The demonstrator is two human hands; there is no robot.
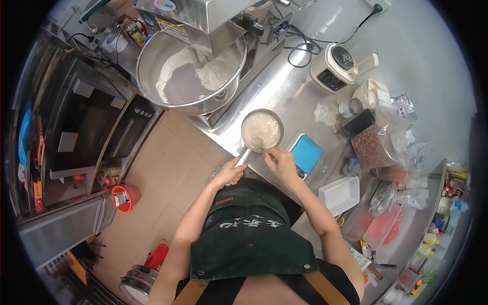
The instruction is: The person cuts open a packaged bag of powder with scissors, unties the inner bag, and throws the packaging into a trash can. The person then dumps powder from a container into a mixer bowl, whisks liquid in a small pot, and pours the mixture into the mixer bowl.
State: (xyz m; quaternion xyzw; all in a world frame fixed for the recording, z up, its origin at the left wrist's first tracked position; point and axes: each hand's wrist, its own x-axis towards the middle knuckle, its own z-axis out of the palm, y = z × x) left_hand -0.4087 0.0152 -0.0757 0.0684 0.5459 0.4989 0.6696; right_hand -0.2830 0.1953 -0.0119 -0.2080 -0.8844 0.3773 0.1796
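A small metal saucepan (280, 127) with a pale, creamy liquid inside is in front of me at the counter's edge. My left hand (231, 173) is wrapped around its light-coloured handle (245, 156). At the near rim, my right hand (280, 163) has its fingers pinched together. A small greyish shape (258, 143) shows in the liquid close to those fingers; whether they hold it as a utensil is too small to make out. Just right of the pan lies a kitchen scale (306, 152) with a blue top.
A large mixer bowl (147, 76) with white flour and a greyish powder stands at upper left. Behind the scale are a white blender base (328, 71), a phone (359, 123) and bagged reddish-brown grains (373, 147). A white tray (339, 195) sits at right, a red bin (133, 195) on the floor.
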